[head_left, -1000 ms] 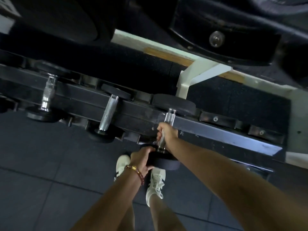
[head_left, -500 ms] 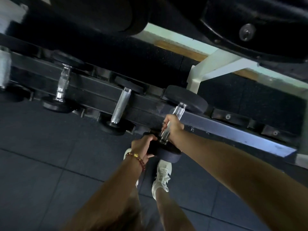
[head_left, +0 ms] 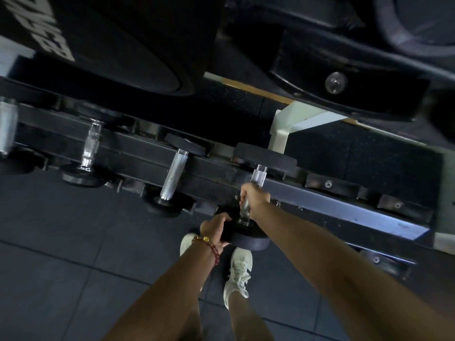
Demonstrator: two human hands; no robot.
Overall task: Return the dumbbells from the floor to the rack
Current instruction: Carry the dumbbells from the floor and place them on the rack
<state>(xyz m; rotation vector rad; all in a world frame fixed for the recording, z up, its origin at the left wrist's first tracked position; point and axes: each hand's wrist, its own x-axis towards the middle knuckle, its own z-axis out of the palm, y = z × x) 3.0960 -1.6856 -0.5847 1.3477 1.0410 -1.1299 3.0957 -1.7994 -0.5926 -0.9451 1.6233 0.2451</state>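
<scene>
The right hand is clenched round the chrome handle of a dumbbell, near the end closest to the person. The left hand, with a beaded bracelet at its wrist, curls its fingers over the left edge of that dumbbell's near head, gripping it from the side. The dumbbell lies across the rack, its handle spanning the dark rails: the far head sits beyond the back rail and the near head hangs out in front of the front rail. Whether its weight rests fully in the cradle cannot be told. To its left on the same rack lie a second dumbbell and a third dumbbell, each set the same way, handles parallel and well apart. To the right the rack's cradles show bare bolts. Below the hands two pale shoes stand on the dark tiled floor. Behind the rack a white frame stands under large black equipment.
</scene>
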